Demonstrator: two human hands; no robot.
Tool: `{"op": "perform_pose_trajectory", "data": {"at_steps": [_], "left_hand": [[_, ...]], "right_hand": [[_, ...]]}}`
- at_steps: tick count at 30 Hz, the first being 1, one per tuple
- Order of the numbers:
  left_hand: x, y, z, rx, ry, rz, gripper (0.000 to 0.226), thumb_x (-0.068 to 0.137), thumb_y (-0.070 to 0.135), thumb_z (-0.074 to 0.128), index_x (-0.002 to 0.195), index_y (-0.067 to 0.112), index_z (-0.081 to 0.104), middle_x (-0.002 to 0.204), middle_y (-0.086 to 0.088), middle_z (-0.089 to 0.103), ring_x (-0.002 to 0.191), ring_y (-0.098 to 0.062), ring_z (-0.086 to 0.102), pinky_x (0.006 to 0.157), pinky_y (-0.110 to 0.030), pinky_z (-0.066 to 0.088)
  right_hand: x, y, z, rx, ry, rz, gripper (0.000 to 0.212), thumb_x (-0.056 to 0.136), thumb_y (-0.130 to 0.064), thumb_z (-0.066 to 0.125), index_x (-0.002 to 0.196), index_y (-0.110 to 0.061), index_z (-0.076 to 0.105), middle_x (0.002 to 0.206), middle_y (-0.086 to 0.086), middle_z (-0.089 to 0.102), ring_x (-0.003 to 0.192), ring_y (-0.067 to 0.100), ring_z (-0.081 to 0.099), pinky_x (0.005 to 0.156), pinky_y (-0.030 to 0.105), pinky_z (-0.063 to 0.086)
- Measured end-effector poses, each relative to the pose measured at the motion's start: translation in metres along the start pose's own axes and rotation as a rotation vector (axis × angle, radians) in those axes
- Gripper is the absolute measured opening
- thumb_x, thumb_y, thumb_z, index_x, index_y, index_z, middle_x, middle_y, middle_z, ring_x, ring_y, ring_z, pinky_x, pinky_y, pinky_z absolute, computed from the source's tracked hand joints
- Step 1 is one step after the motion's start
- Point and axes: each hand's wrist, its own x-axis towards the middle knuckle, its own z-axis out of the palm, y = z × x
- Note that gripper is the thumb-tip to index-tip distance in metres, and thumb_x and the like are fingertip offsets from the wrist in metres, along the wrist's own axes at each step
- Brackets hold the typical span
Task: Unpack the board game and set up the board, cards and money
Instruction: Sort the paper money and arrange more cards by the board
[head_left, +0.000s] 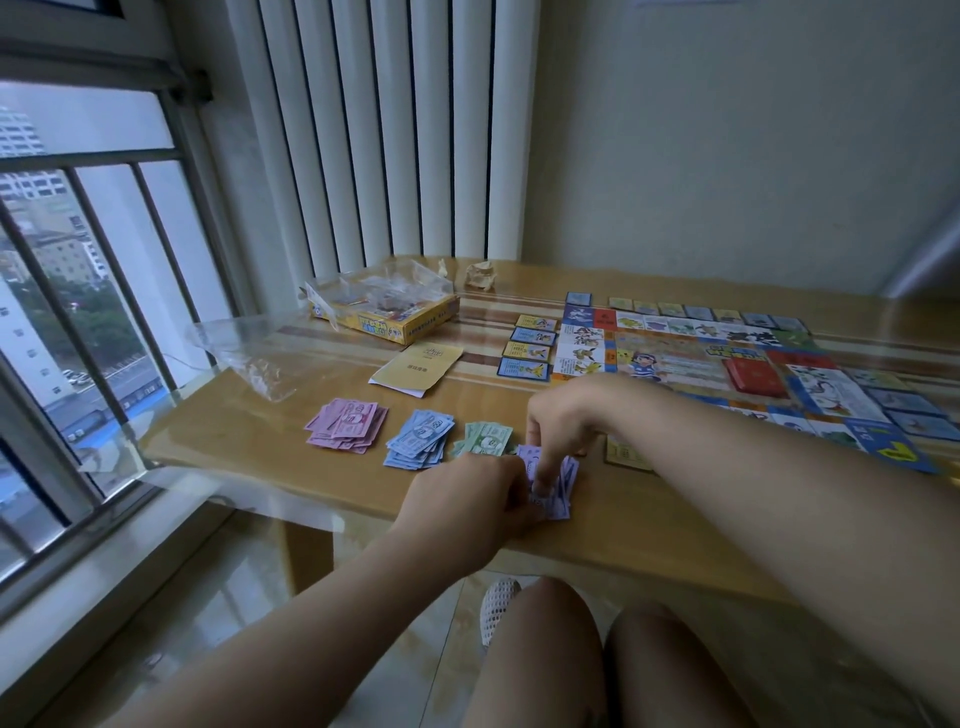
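Print on board (680, 358), bills (347, 423): too blurred

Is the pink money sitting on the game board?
No, the pink money lies on the table, left of the blue money, well apart from the game board.

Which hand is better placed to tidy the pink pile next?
Left. Both hands hold the purple notes, but the left hand sits nearer the pink pile; the right hand lies farther right, past the green pile.
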Motion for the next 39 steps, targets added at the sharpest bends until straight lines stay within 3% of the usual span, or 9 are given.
{"op": "perform_pose_trajectory", "data": {"at_steps": [2,4,8,13,18,22,30,34,39], "left_hand": [[0.000,0.000,0.001,-0.003,0.001,-0.005,0.024,0.091,0.051,0.048,0.086,0.028,0.050,0.087,0.004,0.059,0.080,-0.017,0.058,0.069,-0.035,0.049],[0.000,-0.001,0.002,-0.008,0.011,-0.005,0.027,0.091,0.053,0.048,0.084,0.028,0.049,0.085,0.004,0.058,0.078,-0.017,0.057,0.068,-0.034,0.048],[0.001,-0.001,0.004,-0.005,0.017,-0.002,0.027,0.091,0.053,0.047,0.082,0.027,0.049,0.085,0.004,0.058,0.077,-0.016,0.056,0.064,-0.031,0.045],[0.001,-0.001,0.003,0.000,0.004,-0.002,0.026,0.092,0.051,0.047,0.088,0.026,0.053,0.087,0.005,0.059,0.079,-0.015,0.057,0.065,-0.030,0.046],[0.000,0.000,0.003,-0.007,0.009,-0.004,0.026,0.092,0.051,0.047,0.089,0.026,0.053,0.087,0.004,0.059,0.079,-0.016,0.057,0.068,-0.033,0.049],[0.000,0.001,0.002,-0.005,0.000,-0.016,0.024,0.092,0.051,0.047,0.090,0.027,0.052,0.090,0.004,0.059,0.081,-0.016,0.057,0.069,-0.032,0.049],[-0.001,0.001,-0.003,-0.017,-0.028,-0.005,0.020,0.093,0.046,0.049,0.096,0.027,0.053,0.093,0.003,0.060,0.083,-0.016,0.057,0.066,-0.029,0.046],[-0.003,0.002,-0.003,-0.023,0.001,-0.005,0.024,0.093,0.048,0.049,0.097,0.026,0.054,0.095,0.002,0.061,0.085,-0.018,0.058,0.071,-0.034,0.050],[-0.005,0.000,0.001,-0.005,0.093,0.020,0.029,0.090,0.055,0.047,0.097,0.027,0.052,0.097,0.004,0.061,0.086,-0.019,0.058,0.070,-0.032,0.049]], "right_hand": [[-0.001,-0.001,-0.001,-0.007,0.002,-0.003,0.050,0.075,-0.039,0.077,0.109,-0.006,0.065,0.073,-0.001,0.049,0.071,0.018,0.049,0.054,0.022,0.042],[-0.002,-0.003,-0.002,-0.053,0.002,-0.008,0.043,0.075,-0.041,0.077,0.098,-0.007,0.066,0.070,0.000,0.049,0.068,0.017,0.048,0.053,0.023,0.040],[-0.002,-0.009,-0.001,-0.158,0.046,-0.024,0.038,0.076,-0.040,0.075,0.096,-0.008,0.068,0.091,0.002,0.062,0.090,0.020,0.060,0.064,0.027,0.044],[-0.001,-0.009,-0.002,-0.218,0.030,-0.023,0.037,0.078,-0.040,0.074,0.064,-0.014,0.051,0.071,-0.001,0.051,0.076,0.017,0.052,0.056,0.024,0.039],[-0.002,-0.010,-0.005,-0.216,0.001,-0.028,0.037,0.076,-0.044,0.074,0.081,-0.012,0.059,0.086,0.002,0.057,0.078,0.018,0.052,0.056,0.024,0.039],[0.001,-0.007,-0.007,-0.221,-0.022,-0.007,0.042,0.074,-0.048,0.075,0.065,-0.015,0.051,0.069,-0.002,0.047,0.072,0.018,0.046,0.054,0.025,0.037],[-0.002,-0.014,-0.007,-0.293,-0.025,-0.027,0.039,0.078,-0.043,0.073,0.064,-0.017,0.046,0.069,-0.004,0.044,0.064,0.013,0.042,0.056,0.024,0.035],[-0.005,-0.012,-0.005,-0.270,-0.007,-0.051,0.034,0.079,-0.041,0.072,0.072,-0.014,0.053,0.072,-0.002,0.048,0.072,0.018,0.048,0.057,0.026,0.038],[-0.027,0.002,0.002,-0.107,0.115,-0.158,0.023,0.082,-0.031,0.070,0.095,-0.016,0.059,0.078,-0.005,0.051,0.067,0.012,0.046,0.057,0.024,0.037]]}}
